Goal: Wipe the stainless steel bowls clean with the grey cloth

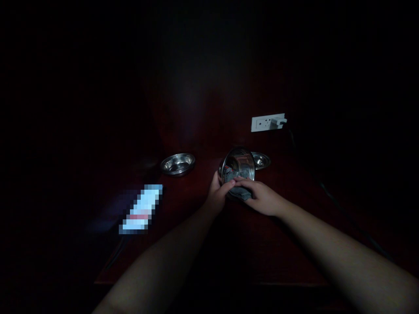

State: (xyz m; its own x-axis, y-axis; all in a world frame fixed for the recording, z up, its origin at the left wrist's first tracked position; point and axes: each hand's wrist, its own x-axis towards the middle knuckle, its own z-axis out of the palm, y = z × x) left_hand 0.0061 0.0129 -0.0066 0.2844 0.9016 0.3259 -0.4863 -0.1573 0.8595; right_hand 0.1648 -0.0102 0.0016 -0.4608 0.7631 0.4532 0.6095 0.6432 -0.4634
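Observation:
A shiny metal bowl [244, 159] is tilted on its side above the table, its hollow turned towards me. My left hand [219, 192] grips its left and lower rim, thumb over the edge and the other fingers hidden behind. In my right hand [260, 196] is a dark grey cloth [241, 192], pressed against the lower inside of the bowl. The fingers of that hand lie over the cloth, close to my left thumb. Part of the cloth hangs over the rim.
On the dark red table [196, 192], a metal dish [178, 165] stands left and a metal lid-like piece [262, 161] sits behind the bowl. A lit, blurred-out screen [142, 211] lies at the left. A white wall socket [262, 124] holds a plug; a dark cable [343, 207] runs right. The surroundings are very dark.

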